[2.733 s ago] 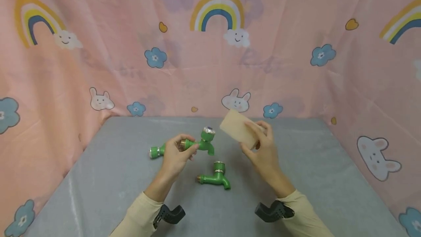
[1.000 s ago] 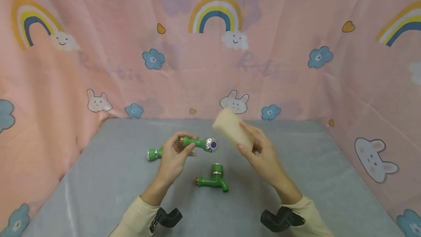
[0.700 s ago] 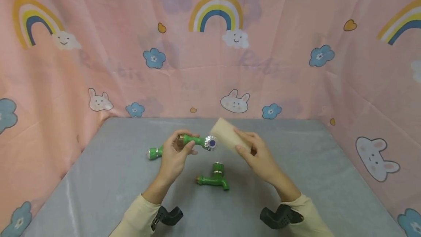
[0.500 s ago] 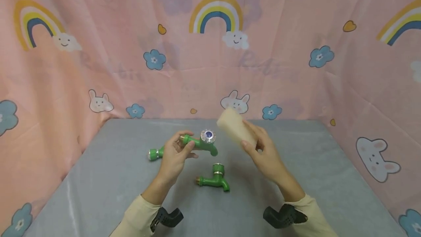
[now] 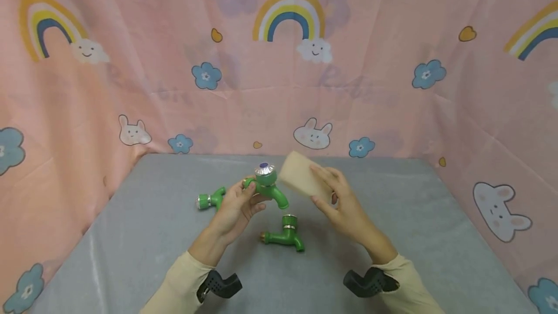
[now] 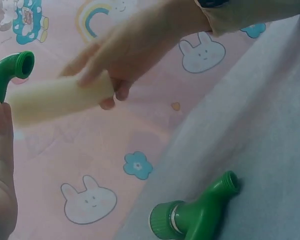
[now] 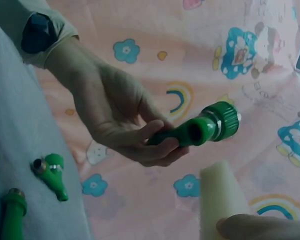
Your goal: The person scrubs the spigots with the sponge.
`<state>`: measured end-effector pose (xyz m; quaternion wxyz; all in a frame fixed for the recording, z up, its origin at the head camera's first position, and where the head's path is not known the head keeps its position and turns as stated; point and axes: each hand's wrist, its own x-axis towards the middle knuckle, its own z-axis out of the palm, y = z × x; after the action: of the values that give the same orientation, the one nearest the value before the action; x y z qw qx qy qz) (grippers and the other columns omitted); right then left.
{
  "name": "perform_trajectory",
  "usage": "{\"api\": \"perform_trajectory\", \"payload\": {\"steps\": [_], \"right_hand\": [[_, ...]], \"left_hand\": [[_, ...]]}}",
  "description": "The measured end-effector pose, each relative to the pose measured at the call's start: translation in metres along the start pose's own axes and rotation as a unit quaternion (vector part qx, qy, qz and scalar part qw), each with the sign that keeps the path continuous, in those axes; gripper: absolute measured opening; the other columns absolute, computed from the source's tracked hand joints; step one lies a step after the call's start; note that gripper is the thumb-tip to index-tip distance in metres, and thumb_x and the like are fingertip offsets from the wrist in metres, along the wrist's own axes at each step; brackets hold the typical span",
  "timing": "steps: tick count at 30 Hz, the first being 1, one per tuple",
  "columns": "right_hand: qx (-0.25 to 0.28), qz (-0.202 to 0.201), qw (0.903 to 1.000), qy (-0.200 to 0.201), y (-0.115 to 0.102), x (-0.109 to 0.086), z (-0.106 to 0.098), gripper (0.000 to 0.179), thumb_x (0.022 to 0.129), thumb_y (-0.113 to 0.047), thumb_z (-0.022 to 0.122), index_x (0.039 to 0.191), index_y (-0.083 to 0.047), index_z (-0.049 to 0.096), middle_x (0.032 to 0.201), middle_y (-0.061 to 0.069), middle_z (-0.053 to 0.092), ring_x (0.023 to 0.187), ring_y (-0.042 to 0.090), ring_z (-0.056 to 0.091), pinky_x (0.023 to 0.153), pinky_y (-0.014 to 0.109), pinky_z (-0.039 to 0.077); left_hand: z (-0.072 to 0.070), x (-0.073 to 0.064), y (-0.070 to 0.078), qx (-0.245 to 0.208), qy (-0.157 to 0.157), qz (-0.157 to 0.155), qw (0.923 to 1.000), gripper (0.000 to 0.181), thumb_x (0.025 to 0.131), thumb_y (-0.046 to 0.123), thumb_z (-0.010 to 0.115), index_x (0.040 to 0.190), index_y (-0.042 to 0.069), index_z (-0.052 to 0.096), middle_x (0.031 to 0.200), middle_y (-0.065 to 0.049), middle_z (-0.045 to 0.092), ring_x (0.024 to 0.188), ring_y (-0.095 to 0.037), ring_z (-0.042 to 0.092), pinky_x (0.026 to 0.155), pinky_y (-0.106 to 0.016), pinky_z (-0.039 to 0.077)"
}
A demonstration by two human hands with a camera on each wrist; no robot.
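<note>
My left hand (image 5: 237, 210) holds a green faucet (image 5: 271, 192) by its inlet end, above the table. Its silver knob with a blue centre points up and its spout curves down to the right. In the right wrist view the left hand (image 7: 122, 112) has its fingers curled round the faucet (image 7: 195, 131). A cream sponge (image 5: 304, 174) is pinched between thumb and fingers of my right hand (image 5: 346, 205), its near end close beside the faucet's knob. The left wrist view shows the sponge (image 6: 60, 100) side-on, with the held faucet's spout (image 6: 12, 70) at the left edge.
A second green faucet (image 5: 285, 237) lies on the grey table (image 5: 144, 251) in front of the hands. Another green faucet (image 5: 211, 199) lies left of the left hand, partly hidden by it. A pink patterned curtain (image 5: 244, 110) stands behind and along both sides.
The held faucet has been turned: its knob, facing me a second ago, now points up. My right hand has moved the sponge away and back beside the knob.
</note>
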<state>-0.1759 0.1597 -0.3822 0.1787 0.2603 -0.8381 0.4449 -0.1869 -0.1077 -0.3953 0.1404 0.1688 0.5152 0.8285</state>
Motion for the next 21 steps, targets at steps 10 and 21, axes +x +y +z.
{"api": "perform_trajectory", "payload": {"steps": [10, 21], "right_hand": [[0.074, -0.033, 0.9953, -0.052, -0.020, -0.008, 0.010, 0.065, 0.096, -0.005, 0.066, 0.155, -0.015, 0.041, 0.147, 0.016, 0.046, 0.103, 0.015, 0.051, 0.074, 0.025, 0.052], [0.054, -0.002, 0.9985, -0.006, -0.011, -0.003, -0.005, 0.067, 0.094, 0.000, 0.065, 0.155, -0.016, 0.042, 0.147, 0.016, 0.043, 0.103, 0.017, 0.049, 0.074, 0.023, 0.048]], "left_hand": [[-0.001, -0.002, -0.004, -0.031, -0.042, -0.038, 0.9979, 0.019, 0.109, 0.027, 0.045, 0.120, 0.016, 0.056, 0.105, 0.009, 0.070, 0.096, -0.006, 0.066, 0.084, -0.018, 0.055], [-0.001, -0.002, 0.004, -0.036, -0.022, 0.003, 0.9991, 0.022, 0.110, 0.027, 0.043, 0.126, 0.015, 0.051, 0.107, 0.011, 0.071, 0.094, -0.004, 0.067, 0.080, -0.015, 0.057]]}}
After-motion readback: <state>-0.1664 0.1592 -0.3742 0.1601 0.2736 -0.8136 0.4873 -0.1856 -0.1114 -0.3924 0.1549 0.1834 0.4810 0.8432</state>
